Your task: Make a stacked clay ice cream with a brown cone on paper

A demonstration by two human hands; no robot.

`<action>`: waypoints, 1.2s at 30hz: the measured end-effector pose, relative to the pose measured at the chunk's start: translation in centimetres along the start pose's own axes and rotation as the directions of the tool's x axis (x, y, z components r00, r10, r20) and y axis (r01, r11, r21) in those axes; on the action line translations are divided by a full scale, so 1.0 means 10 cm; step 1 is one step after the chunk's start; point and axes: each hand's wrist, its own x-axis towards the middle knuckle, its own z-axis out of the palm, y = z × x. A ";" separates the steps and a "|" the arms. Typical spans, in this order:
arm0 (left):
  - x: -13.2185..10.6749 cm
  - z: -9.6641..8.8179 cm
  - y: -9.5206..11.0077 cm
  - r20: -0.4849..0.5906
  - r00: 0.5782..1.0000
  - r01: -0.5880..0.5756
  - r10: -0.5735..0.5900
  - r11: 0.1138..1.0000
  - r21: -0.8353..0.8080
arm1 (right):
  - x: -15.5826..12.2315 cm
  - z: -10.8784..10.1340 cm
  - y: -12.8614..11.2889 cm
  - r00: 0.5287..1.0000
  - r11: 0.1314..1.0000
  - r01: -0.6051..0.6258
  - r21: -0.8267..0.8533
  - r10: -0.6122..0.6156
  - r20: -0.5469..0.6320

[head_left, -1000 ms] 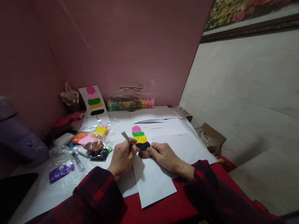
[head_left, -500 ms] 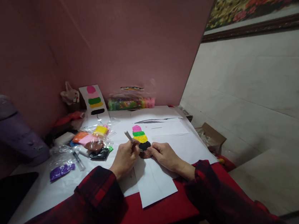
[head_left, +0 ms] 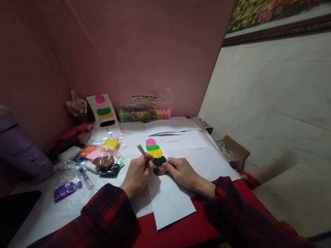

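Left hand (head_left: 138, 175) grips a pen-like tool (head_left: 141, 150) just beside the brown band (head_left: 160, 171)

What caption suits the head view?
Left hand grips a pen-like tool while right hand touches a colour-banded paper strip.

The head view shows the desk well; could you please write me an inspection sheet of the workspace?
Surface: white sheets on a red surface.
Job's things: paper strip with pink, green, yellow, black and brown bands; light pen-like tool.
Clutter: plastic-wrapped coloured packets and purple bottle, left.
Hands: left hand grips the tool; right hand rests beside the brown band.
Cables: nothing seen.
Surroundings: pink panel behind; tiled wall and cardboard box, right.
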 end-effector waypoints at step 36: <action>0.00 0.02 -0.06 0.025 0.999 -0.021 0.022 1.000 -0.017 | 0.00 -0.02 -0.01 1.000 1.000 -0.003 -0.006 0.003 0.020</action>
